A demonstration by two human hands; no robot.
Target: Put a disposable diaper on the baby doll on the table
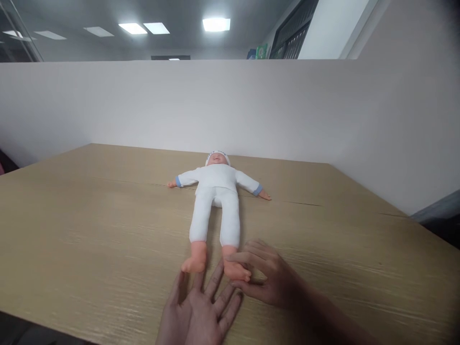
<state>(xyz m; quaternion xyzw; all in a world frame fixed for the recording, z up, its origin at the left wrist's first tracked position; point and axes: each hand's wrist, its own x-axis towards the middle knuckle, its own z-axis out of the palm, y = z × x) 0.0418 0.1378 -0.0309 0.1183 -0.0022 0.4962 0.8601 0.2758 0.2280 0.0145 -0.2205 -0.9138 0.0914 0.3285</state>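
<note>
Wide wooden desk (89,230) against a plain white partition (143,105), with lit ceiling lights (215,24) beyond its top edge.

Head view: baby doll (216,191) in a white suit and cap, flat on its back at mid-desk, arms spread out, bare feet toward the near edge. Right hand (268,280) at the picture-right foot (235,269), fingers (247,258) curled over it and thumb beneath, closed in a grip. Left hand (201,314) just beside, palm down, its fingers (215,282) spread wide and holding nothing. Fingertips close under the other foot (194,262); touching or apart, cannot tell.
</note>
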